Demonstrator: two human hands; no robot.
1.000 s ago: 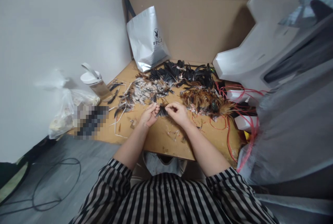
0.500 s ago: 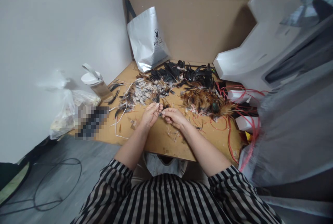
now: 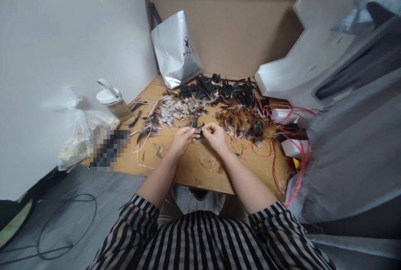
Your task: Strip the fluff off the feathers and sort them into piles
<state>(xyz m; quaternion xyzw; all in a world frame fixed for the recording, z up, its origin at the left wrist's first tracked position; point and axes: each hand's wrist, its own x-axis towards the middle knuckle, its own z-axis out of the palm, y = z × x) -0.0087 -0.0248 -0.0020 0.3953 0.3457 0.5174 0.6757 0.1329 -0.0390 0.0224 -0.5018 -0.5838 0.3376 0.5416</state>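
Far left: crumpled clear plastic bag (image 3: 75, 142) on the table edge against the white wall (image 3: 62, 31). Just right of it, a pixelated dark patch, contents unreadable. Behind that, a clear bottle with white flip-top lid (image 3: 113, 102).

Worktop is a light brown fibreboard table (image 3: 194, 171), littered with stripped white quills (image 3: 141, 146) on its left part. A silver foil bag with a black rabbit logo (image 3: 176, 48) leans in the back corner against the brown cardboard backing (image 3: 238, 23).

Feather piles, left to right: grey-white speckled feathers (image 3: 171, 111), glossy black feathers (image 3: 219, 88) behind, rust-brown feathers (image 3: 242, 121) to the right.

Left hand (image 3: 181, 139): fingers curled, thumb and forefinger pinched on one end of a small dark feather tuft (image 3: 199, 133). Right hand (image 3: 215, 135): also curled, pinching the other end of the same tuft. Fingertips of both hands nearly touching. Tuft is held just above the table, at the near edge of the piles, between the speckled and rust-brown ones. How far it clears the table surface: cannot tell.

Right of the rust-brown pile: tangled red cords (image 3: 275, 144) running over small white blocks (image 3: 291, 146). Above them, a large white angular foam piece (image 3: 300, 65). Far right: grey sheeting (image 3: 354, 149).

Bottom: black-and-white striped sleeves (image 3: 200, 240). Floor left: black cable loop (image 3: 59, 228).
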